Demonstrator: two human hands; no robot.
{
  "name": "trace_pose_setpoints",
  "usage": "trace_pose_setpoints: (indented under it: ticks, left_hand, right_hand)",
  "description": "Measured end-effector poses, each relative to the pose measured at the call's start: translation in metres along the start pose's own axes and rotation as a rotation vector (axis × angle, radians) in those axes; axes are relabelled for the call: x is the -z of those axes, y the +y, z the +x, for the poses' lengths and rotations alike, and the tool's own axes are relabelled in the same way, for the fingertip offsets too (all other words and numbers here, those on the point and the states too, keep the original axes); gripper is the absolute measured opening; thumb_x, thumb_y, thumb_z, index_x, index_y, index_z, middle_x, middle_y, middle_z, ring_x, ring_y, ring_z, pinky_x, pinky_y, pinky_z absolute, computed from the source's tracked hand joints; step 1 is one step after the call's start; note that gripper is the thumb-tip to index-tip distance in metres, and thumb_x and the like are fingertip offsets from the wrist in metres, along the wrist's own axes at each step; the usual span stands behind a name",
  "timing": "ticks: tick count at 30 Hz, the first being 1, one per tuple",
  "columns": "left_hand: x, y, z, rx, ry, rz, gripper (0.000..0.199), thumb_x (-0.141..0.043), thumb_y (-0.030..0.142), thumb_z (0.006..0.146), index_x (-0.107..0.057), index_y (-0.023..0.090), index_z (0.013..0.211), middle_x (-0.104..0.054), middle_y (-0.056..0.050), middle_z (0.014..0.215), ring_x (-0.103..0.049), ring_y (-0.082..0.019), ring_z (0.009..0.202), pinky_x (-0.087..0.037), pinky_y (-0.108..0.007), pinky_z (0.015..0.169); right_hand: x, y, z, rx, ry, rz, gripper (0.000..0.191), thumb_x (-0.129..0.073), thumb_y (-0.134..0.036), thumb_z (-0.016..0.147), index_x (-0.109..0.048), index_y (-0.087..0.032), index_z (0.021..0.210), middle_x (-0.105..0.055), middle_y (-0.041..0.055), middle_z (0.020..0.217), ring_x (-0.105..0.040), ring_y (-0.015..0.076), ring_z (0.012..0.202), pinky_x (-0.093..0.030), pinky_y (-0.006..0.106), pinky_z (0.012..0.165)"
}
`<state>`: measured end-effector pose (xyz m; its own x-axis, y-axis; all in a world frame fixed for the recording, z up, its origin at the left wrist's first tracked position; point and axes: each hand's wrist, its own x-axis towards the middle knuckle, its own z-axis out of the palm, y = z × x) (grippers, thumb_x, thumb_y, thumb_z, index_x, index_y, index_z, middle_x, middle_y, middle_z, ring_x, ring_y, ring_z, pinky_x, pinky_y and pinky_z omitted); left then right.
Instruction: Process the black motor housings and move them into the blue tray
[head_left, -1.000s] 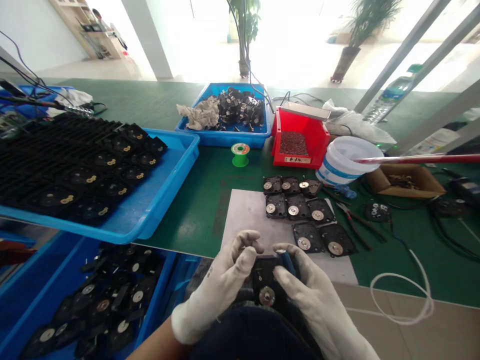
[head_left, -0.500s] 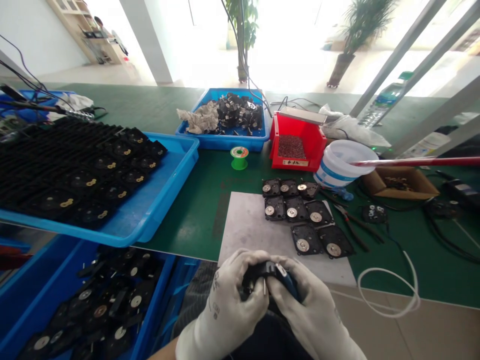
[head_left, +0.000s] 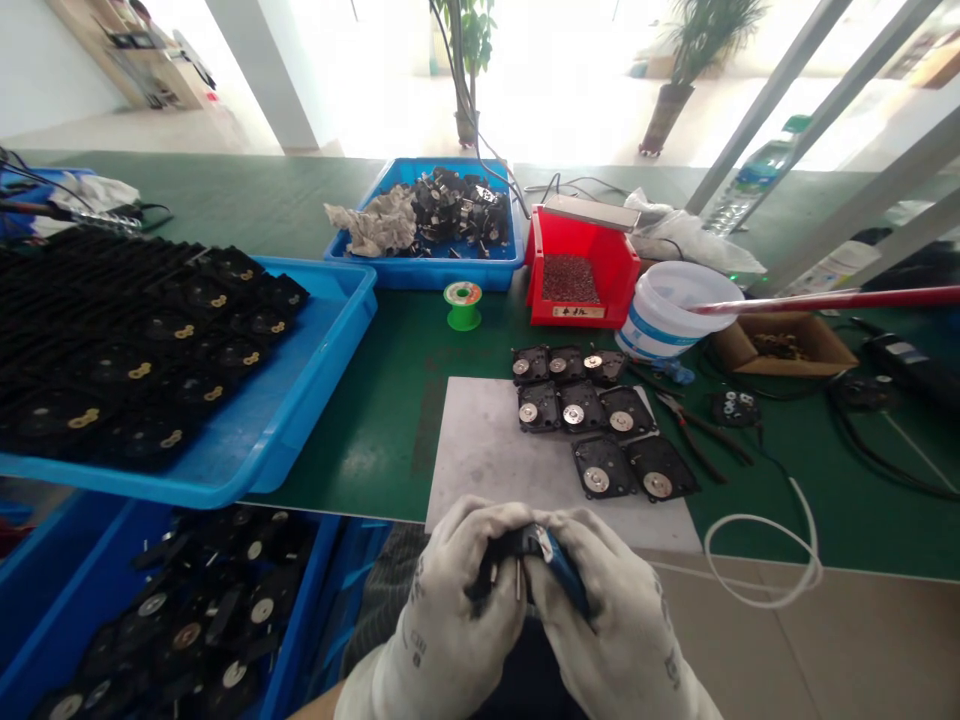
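My two hands wear white gloves and are held together at the near edge of the bench. My left hand [head_left: 465,590] is closed round a black plastic part [head_left: 517,542], from which thin metal pins stick out downward. My right hand [head_left: 600,590] grips a dark blue piece [head_left: 564,575] with a shiny end, pressed against the black part. Fingers hide most of both, and whether they are joined I cannot tell. Just beyond, several black housings with silver discs [head_left: 574,413] lie in rows, partly on a grey sheet [head_left: 480,440].
Left stands a blue tray [head_left: 330,330] of stacked black housings, above a blue bin [head_left: 300,620] of loose ones. Further back are a blue tray of small parts [head_left: 424,272], a solder spool [head_left: 463,312], a red bin [head_left: 630,265] and a white bucket [head_left: 645,330]. Pliers [head_left: 697,440] lie right.
The whole view has shifted slightly. Both hands stay closed together, and the held part has turned a little, so a second pin now shows beside the first.
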<state>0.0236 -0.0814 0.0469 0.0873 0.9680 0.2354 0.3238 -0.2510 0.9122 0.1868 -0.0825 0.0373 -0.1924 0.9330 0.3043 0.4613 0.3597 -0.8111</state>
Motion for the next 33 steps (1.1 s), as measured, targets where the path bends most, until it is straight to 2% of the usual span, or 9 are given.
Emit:
trace_pose_setpoints:
  ticks: [5,10,13,16,19,21,24,28,33]
  left_hand:
    - [0.001,-0.005,0.004,0.043,0.004,-0.012,0.029,-0.055,0.008,0.095,-0.070,0.022,0.116,-0.073,-0.005,0.105,-0.072,-0.020,0.098,-0.058,-0.029,0.089]
    - [-0.001,-0.013,-0.005,-0.024,-0.024,0.043,0.037,-0.053,0.009,0.097,-0.068,0.023,0.127,-0.073,-0.008,0.116,-0.072,-0.023,0.109,-0.058,-0.032,0.095]
    - [-0.006,-0.013,-0.008,0.002,0.022,0.047,0.031,-0.057,0.012,0.095,-0.064,0.020,0.124,-0.072,-0.009,0.115,-0.072,-0.024,0.107,-0.059,-0.032,0.092]
    - [-0.006,-0.011,-0.007,0.033,0.018,0.044,0.019,-0.058,0.014,0.095,-0.061,0.020,0.113,-0.070,-0.006,0.103,-0.073,-0.020,0.094,-0.060,-0.029,0.084]
    - [-0.003,-0.009,-0.006,-0.062,-0.086,0.040,0.022,-0.050,0.012,0.096,-0.060,0.022,0.114,-0.067,-0.003,0.101,-0.071,-0.017,0.089,-0.059,-0.026,0.080]
    - [-0.001,-0.009,-0.006,-0.120,-0.098,0.083,0.027,-0.048,0.009,0.095,-0.059,0.023,0.116,-0.066,-0.002,0.102,-0.070,-0.015,0.090,-0.059,-0.025,0.080]
    - [-0.004,-0.011,-0.007,-0.156,-0.036,0.161,0.028,-0.049,0.008,0.094,-0.059,0.023,0.115,-0.065,-0.001,0.100,-0.069,-0.014,0.088,-0.058,-0.024,0.079]
    - [-0.011,-0.014,-0.009,-0.183,0.014,0.166,0.027,-0.049,0.008,0.096,-0.059,0.023,0.116,-0.065,-0.001,0.102,-0.069,-0.013,0.090,-0.058,-0.022,0.082]
    - [-0.014,-0.010,-0.008,-0.177,0.058,0.187,0.028,-0.049,0.008,0.097,-0.060,0.022,0.118,-0.065,-0.001,0.102,-0.070,-0.012,0.092,-0.058,-0.020,0.084]
  right_hand:
    - [-0.001,0.000,0.014,-0.075,0.019,0.017,0.014,-0.059,-0.022,0.099,-0.071,-0.022,0.107,-0.077,0.0069,0.099,-0.078,0.0202,0.091,-0.062,0.027,0.083]
    - [0.001,0.007,0.007,0.019,-0.002,-0.057,0.026,-0.060,-0.018,0.097,-0.069,-0.021,0.121,-0.080,0.0070,0.109,-0.080,0.0199,0.099,-0.063,0.024,0.090]
    - [-0.001,0.011,-0.001,0.070,0.015,-0.069,0.032,-0.060,-0.018,0.098,-0.065,-0.022,0.129,-0.079,0.0079,0.114,-0.079,0.0203,0.103,-0.062,0.025,0.093]
    - [-0.002,0.011,-0.003,0.055,0.023,-0.064,0.028,-0.061,-0.015,0.096,-0.065,-0.024,0.122,-0.079,0.0051,0.107,-0.080,0.0189,0.097,-0.063,0.022,0.088]
    - [0.003,0.008,-0.003,0.046,-0.005,-0.044,0.031,-0.060,-0.012,0.093,-0.064,-0.027,0.120,-0.078,0.0008,0.103,-0.079,0.0155,0.093,-0.062,0.018,0.086]
    - [0.006,0.007,-0.004,0.048,-0.021,-0.035,0.034,-0.059,-0.011,0.093,-0.062,-0.029,0.122,-0.077,-0.0004,0.105,-0.078,0.0141,0.094,-0.061,0.017,0.088]
    - [0.006,0.006,-0.005,0.065,0.025,-0.110,0.030,-0.056,-0.012,0.095,-0.060,-0.028,0.120,-0.076,0.0004,0.101,-0.079,0.0157,0.090,-0.063,0.020,0.084]
    - [0.001,0.007,-0.008,0.182,0.117,-0.251,0.031,-0.050,-0.011,0.095,-0.056,-0.022,0.123,-0.076,0.0064,0.099,-0.079,0.0212,0.085,-0.065,0.027,0.076]
    - [-0.002,0.006,-0.008,0.195,0.126,-0.281,0.035,-0.048,-0.010,0.094,-0.054,-0.018,0.127,-0.074,0.0100,0.100,-0.077,0.0232,0.083,-0.065,0.029,0.070]
